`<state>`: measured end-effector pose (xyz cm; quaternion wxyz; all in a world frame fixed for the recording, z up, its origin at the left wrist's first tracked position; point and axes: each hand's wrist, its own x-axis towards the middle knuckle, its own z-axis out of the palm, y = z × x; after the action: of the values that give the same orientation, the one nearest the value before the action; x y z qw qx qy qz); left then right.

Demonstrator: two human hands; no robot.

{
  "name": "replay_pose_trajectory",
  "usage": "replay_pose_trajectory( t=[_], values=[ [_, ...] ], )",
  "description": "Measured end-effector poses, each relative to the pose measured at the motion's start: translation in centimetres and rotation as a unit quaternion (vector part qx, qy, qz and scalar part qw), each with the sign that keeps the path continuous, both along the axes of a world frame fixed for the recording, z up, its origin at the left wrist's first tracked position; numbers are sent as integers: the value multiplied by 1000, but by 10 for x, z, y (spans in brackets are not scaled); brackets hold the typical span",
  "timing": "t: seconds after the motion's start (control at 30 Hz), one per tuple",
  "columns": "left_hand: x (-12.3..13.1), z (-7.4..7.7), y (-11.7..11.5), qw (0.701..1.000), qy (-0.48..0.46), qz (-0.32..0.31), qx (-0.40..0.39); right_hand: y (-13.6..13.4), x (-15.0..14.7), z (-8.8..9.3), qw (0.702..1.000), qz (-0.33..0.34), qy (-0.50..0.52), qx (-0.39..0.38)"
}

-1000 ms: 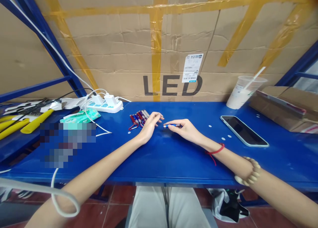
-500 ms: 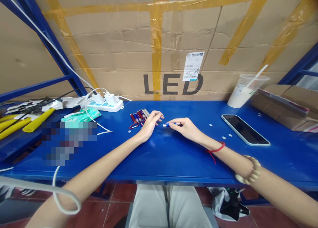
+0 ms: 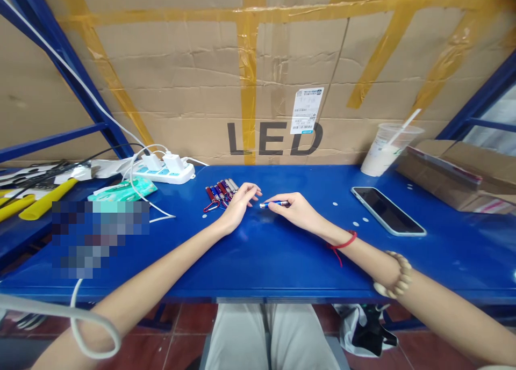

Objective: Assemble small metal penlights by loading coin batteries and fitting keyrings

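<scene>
A small blue keychain flashlight [image 3: 267,204] with a silver tip is pinched between the thumb and fingers of my right hand [image 3: 297,210]. It lies nearly level just above or on the blue tabletop, its tip pointing left. Across from that tip rests my left hand [image 3: 240,204], fingers loosely bent and apart, with nothing visible in it. Behind and left of the left hand, a row of similar small flashlights [image 3: 220,190] in red, blue and silver lies side by side, with a red clip at the near end. The left hand partly hides this row.
At left are a power strip [image 3: 183,174] with plugs and cables, a green tissue pack [image 3: 121,191] and yellow-handled tools [image 3: 48,199]. To the right lie a phone [image 3: 389,211], a plastic cup [image 3: 379,155] with a straw and an open cardboard box [image 3: 443,179]. A large carton [image 3: 181,91] stands behind.
The whole scene has shifted slightly left in view as the head turned. Both hands keep nearly the same pose, and the blue flashlight stays in my right hand.
</scene>
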<state>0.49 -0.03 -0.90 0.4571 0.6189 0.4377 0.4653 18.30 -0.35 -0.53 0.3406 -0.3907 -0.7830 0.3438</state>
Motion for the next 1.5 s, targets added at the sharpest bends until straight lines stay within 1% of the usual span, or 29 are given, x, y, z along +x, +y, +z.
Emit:
replay_pose_trajectory(
  t=[0.2, 0.43, 0.77, 0.97, 1.07, 1.13, 1.2, 1.27, 1.37, 1.43, 1.5],
  values=[
    [1, 0, -1, 1000, -6, -3, -3, 3, 1, -2, 999, 37, 6, 10],
    [2, 2, -3, 1000, -2, -8, -10, 4, 1, -5, 1000, 22, -4, 17],
    [2, 2, -3, 1000, 1, -13, -12, 2, 2, -2, 999, 45, 1, 18],
    [2, 0, -2, 1000, 0, -9, -9, 4, 2, -6, 998, 45, 21, -32],
    [1, 0, -1, 1000, 13, -8, -1, 3, 1, -5, 999, 32, -4, -18],
    [-1, 1, 0, 999, 34, 7, 20, 6, 3, -3, 999, 10, -35, 16],
    [-3, 3, 2, 996, 67, 36, 56, 12, 9, -3, 995, -36, -72, 64],
    [-8, 5, 5, 989, 94, 75, 90, 23, 20, -4, 981, -108, -123, 103],
    [-18, 8, 13, 977, 119, 143, 106, 44, 41, -11, 949, -223, -198, 100],
    [-25, 9, 17, 960, 175, 181, 123, 57, 54, -16, 931, -265, -229, 106],
    [-33, 11, 21, 928, 269, 210, 152, 65, 64, -19, 909, -289, -276, 117]
  ],
)
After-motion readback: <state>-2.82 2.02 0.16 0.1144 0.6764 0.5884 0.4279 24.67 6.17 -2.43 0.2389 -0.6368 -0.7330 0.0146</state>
